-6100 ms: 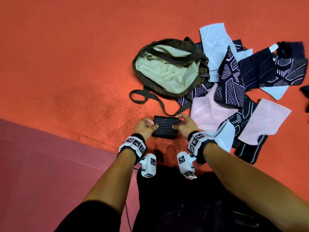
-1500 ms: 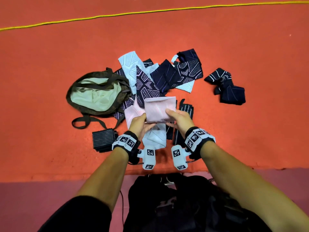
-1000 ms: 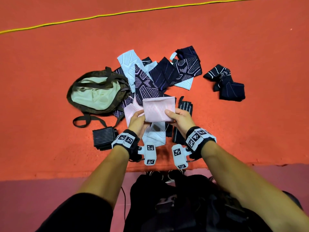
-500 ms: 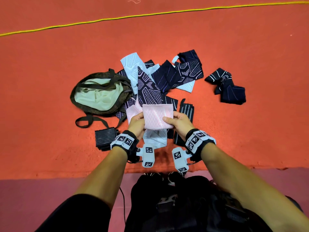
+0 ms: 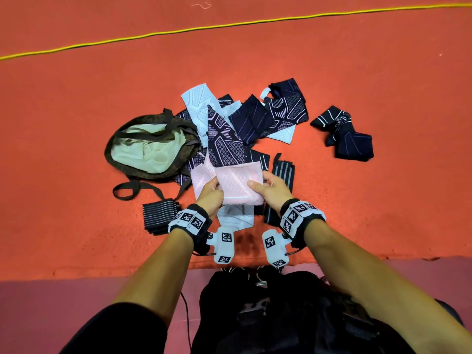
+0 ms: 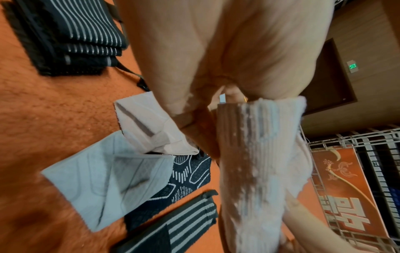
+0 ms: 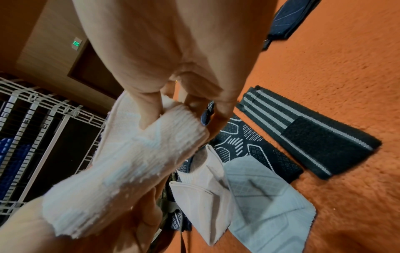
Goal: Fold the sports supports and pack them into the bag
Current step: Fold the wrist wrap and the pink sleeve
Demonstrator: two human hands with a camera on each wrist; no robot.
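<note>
Both hands hold a pale pink knit support point(image 5: 238, 183) above the pile, folded into a rectangle. My left hand point(image 5: 210, 194) pinches its left edge; my right hand point(image 5: 268, 187) pinches its right edge. In the wrist views the pink support point(image 6: 255, 162) point(image 7: 138, 160) stretches between the two hands. The open olive bag point(image 5: 150, 146), with its light lining, lies on the floor to the left. A folded black striped support point(image 5: 159, 218) sits on the carpet just left of my left wrist. A heap of dark patterned and white supports point(image 5: 229, 134) lies behind my hands.
A black wrap with grey stripes point(image 5: 282, 185) lies right of my right hand. Two dark navy supports point(image 5: 344, 134) lie apart at the right. A yellow cord point(image 5: 229, 24) crosses the far carpet. The orange carpet ends at a purple strip point(image 5: 51, 302) near my legs.
Over the last second the pink support has come lower and nearer to me, and both hands have shifted their hold along its side edges. The black striped support, held earlier, lies on the floor.
</note>
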